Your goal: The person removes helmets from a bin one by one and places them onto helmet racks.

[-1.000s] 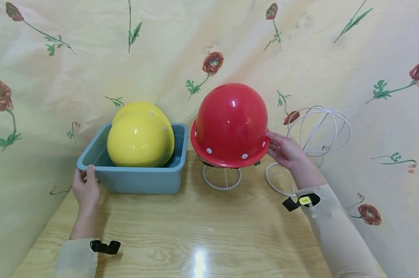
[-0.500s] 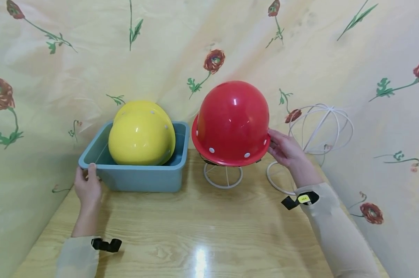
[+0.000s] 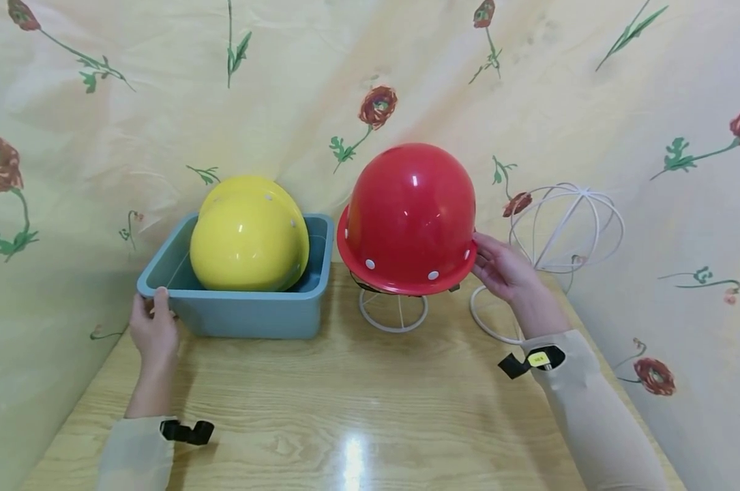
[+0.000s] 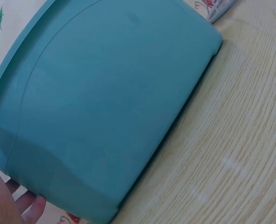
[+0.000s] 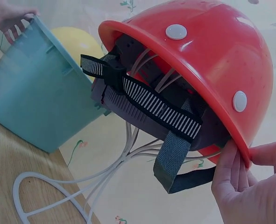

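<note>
A red hard hat (image 3: 412, 211) sits over a white wire stand (image 3: 394, 327), whose ring base shows below it. My right hand (image 3: 506, 273) pinches the hat's right brim; in the right wrist view the thumb (image 5: 271, 154) is outside and the fingers (image 5: 231, 170) are under the edge. A striped chin strap (image 5: 161, 109) hangs beneath the hat. To the left, a blue-green plastic bin (image 3: 247, 315) holds yellow hard hats (image 3: 243, 245), one partly hidden behind another. My left hand (image 3: 155, 331) grips the bin's front left corner, thumb on the rim.
A second white wire stand (image 3: 566, 232) bears no hat and stands at the right, partly behind my right hand. A flowered cloth wall (image 3: 296, 88) closes the back and sides. The wooden table (image 3: 320, 409) extends toward me.
The red hard hat turns very slightly, its front buttons shifting a little left since half a second ago. Both hands keep their holds; the bin stays in place. The head view shifts slightly.
</note>
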Tool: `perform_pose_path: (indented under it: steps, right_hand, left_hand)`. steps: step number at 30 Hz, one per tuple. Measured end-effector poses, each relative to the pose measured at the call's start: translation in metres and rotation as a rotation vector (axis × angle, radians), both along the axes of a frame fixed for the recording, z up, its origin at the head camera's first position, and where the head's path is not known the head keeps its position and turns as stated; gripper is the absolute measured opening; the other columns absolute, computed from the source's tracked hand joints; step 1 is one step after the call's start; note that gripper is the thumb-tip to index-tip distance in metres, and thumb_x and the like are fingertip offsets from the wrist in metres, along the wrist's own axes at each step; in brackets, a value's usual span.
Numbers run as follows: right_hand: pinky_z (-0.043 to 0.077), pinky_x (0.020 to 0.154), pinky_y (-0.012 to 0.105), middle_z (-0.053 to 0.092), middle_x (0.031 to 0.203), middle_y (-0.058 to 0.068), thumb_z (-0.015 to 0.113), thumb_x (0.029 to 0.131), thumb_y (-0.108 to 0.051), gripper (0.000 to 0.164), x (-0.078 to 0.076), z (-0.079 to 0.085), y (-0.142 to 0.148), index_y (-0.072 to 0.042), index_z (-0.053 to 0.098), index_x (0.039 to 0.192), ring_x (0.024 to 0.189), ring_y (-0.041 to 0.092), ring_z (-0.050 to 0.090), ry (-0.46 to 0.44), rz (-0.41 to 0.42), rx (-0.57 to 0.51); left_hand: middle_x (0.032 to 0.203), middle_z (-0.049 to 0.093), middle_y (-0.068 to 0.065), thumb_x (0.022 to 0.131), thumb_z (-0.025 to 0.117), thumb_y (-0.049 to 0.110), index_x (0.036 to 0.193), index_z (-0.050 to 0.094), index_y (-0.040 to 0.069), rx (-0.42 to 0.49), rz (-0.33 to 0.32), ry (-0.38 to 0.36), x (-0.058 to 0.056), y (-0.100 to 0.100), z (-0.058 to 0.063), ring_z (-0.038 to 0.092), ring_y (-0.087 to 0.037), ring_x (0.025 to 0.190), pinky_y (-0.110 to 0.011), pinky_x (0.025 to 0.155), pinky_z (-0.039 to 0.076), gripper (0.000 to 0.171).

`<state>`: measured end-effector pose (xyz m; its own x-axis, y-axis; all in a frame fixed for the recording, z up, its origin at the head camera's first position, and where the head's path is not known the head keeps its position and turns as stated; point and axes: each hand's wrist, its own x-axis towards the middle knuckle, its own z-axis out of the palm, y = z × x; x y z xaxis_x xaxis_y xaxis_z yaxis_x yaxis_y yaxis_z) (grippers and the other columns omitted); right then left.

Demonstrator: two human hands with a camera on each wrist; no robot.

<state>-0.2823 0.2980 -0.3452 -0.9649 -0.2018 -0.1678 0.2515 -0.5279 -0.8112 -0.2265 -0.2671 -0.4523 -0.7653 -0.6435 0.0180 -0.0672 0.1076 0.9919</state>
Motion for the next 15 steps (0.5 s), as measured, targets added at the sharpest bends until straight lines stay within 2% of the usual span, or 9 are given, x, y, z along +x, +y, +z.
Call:
perform_pose_path:
  steps: [6, 10, 13, 15]
  right_hand:
    - [0.064, 0.083, 0.024, 0.078, 0.099, 0.003, 0.063, 0.107, -0.011, 0.015, 0.000, 0.001, 0.001, -0.009, 0.078, 0.106, 0.088, 0.012, 0.073, -0.005, 0.004, 0.005]
    - [0.064, 0.086, 0.024, 0.077, 0.106, 0.002, 0.061, 0.108, -0.015, 0.018, 0.004, 0.002, 0.005, -0.012, 0.078, 0.107, 0.096, 0.013, 0.072, -0.018, 0.022, 0.029]
    - [0.064, 0.088, 0.025, 0.078, 0.110, -0.001, 0.057, 0.110, -0.019, 0.020, 0.012, 0.002, 0.010, -0.014, 0.076, 0.112, 0.101, 0.013, 0.074, 0.005, 0.033, 0.134]
    - [0.064, 0.088, 0.024, 0.078, 0.108, -0.005, 0.055, 0.111, -0.022, 0.020, 0.018, 0.003, 0.011, -0.012, 0.070, 0.119, 0.099, 0.011, 0.077, 0.061, 0.029, 0.293]
  left_hand:
    - [0.110, 0.049, 0.025, 0.110, 0.045, 0.046, 0.148, 0.055, 0.025, -0.003, -0.006, 0.004, 0.000, 0.000, 0.000, 0.045, 0.000, 0.101, -0.025, 0.088, 0.041, 0.045]
    - [0.112, 0.048, 0.025, 0.110, 0.045, 0.047, 0.151, 0.054, 0.024, -0.007, -0.008, 0.002, 0.001, 0.000, 0.001, 0.045, 0.000, 0.102, -0.025, 0.089, 0.041, 0.047]
    - [0.112, 0.048, 0.026, 0.110, 0.045, 0.047, 0.151, 0.054, 0.024, -0.011, -0.007, 0.000, 0.001, 0.000, 0.001, 0.045, 0.001, 0.102, -0.025, 0.090, 0.041, 0.048]
    - [0.112, 0.048, 0.025, 0.110, 0.045, 0.046, 0.150, 0.054, 0.024, -0.010, -0.004, 0.002, 0.000, 0.000, 0.002, 0.045, 0.000, 0.102, -0.025, 0.089, 0.040, 0.047]
